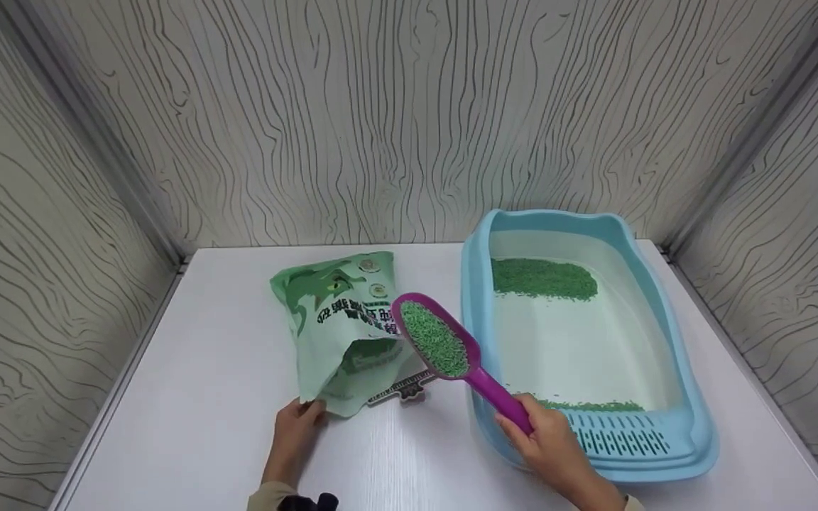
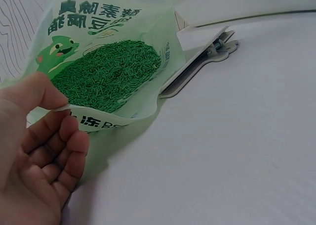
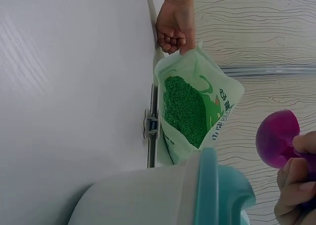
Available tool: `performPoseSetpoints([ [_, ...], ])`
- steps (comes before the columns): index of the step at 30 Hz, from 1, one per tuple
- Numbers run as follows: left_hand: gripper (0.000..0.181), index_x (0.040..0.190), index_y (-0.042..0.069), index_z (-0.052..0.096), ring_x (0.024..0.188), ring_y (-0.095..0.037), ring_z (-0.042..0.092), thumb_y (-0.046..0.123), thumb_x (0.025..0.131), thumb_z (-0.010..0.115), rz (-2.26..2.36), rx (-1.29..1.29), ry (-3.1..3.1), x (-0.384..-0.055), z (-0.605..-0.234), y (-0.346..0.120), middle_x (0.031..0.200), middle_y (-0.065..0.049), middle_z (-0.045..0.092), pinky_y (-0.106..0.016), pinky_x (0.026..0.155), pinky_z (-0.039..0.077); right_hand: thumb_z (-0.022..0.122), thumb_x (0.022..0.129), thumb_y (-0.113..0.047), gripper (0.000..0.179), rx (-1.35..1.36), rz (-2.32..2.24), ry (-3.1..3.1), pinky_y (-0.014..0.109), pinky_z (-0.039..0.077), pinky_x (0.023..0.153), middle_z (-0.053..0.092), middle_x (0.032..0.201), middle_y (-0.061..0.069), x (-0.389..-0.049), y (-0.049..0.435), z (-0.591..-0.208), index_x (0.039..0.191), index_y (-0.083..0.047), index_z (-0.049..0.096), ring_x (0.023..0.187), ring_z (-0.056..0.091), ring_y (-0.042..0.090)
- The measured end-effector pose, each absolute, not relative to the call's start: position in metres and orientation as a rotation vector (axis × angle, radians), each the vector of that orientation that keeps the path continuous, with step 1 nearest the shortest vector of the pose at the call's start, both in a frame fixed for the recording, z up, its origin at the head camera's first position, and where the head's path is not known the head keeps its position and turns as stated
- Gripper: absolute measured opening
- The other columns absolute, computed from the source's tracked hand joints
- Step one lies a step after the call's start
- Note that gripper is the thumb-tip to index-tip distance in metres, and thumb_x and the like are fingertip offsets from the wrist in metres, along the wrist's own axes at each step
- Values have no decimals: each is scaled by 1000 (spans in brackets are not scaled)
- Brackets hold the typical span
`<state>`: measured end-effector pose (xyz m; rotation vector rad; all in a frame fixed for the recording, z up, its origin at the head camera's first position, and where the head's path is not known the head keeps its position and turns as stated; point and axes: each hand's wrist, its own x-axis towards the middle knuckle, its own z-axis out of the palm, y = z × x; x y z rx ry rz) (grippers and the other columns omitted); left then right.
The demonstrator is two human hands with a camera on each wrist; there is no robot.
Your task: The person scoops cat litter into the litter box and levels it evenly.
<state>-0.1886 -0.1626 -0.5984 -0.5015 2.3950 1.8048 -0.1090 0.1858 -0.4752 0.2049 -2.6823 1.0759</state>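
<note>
My left hand [image 1: 297, 429] pinches the open edge of a green cat litter bag [image 1: 313, 341] between thumb and fingers. In the left wrist view, green litter pellets [image 2: 111, 74] show inside the bag's mouth. My right hand [image 1: 554, 443] grips the handle of a purple litter scoop [image 1: 491, 392], raised between the bag and the litter box's left rim. Green pellets [image 1: 436, 341] fill the scoop's bowl. Below and right of that hand lies the blue and white litter box [image 1: 476, 305], with pellets [image 1: 544, 278] heaped at its far end and a strip at its near end.
A long bag clip [image 1: 409, 389] with a figure on it lies on the white table [image 1: 203, 397], against the bag's mouth. Wood-grain panels [image 1: 380, 121] enclose the back and both sides. Slots [image 1: 622, 443] pierce the litter box's near ledge.
</note>
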Motion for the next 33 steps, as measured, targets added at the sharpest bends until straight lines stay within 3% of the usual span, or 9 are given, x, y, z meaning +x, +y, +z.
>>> performPoseSetpoints([
  [13, 21, 95, 0, 66, 78, -9, 56, 18, 88, 59, 1775, -464, 2446, -190, -601, -164, 82, -2, 68, -23, 74, 46, 74, 83, -15, 22, -41, 1152, -2721, 13, 39, 49, 52, 63, 0, -119, 199, -459, 97, -3, 63, 51, 43, 2],
  [33, 25, 101, -1, 66, 81, -9, 57, 19, 87, 59, 1795, -521, 2392, -189, -599, -163, 88, -2, 69, -22, 75, 47, 72, 84, -14, 22, -32, 911, -2678, 14, 35, 48, 53, 60, 3, -135, 242, -445, 92, 4, 60, 49, 37, 2],
])
